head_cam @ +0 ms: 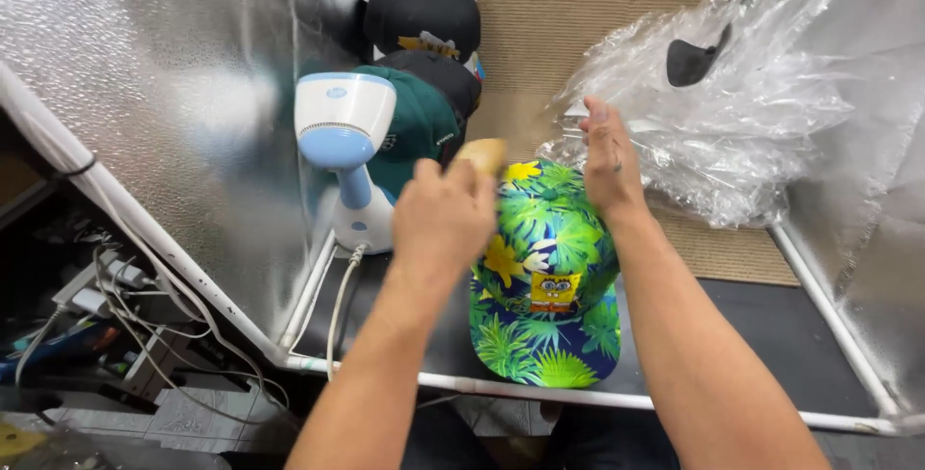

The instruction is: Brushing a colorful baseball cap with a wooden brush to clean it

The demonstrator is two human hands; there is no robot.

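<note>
Silver foil booth (pixel 183 75): hands (pixel 441 220) on leaf-print cap (pixel 547 287), yellow square patch (pixel 555 291).

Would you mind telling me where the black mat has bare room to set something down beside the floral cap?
Bare black mat lies right of the floral cap, bordered by the white frame tube and beige carpet. A narrower strip sits between the cap and the steamer, crossed by its cord. Behind, stacked caps and plastic wrap crowd it.

L hand (pixel 441 215): fist closed, back of hand up, thumb tucked by the knuckles, forearm bare, running in from bottom centre. R hand (pixel 605 157): fingers straight & together, palm facing the L fist, wrist slightly bent, forearm bare from bottom right.
</note>
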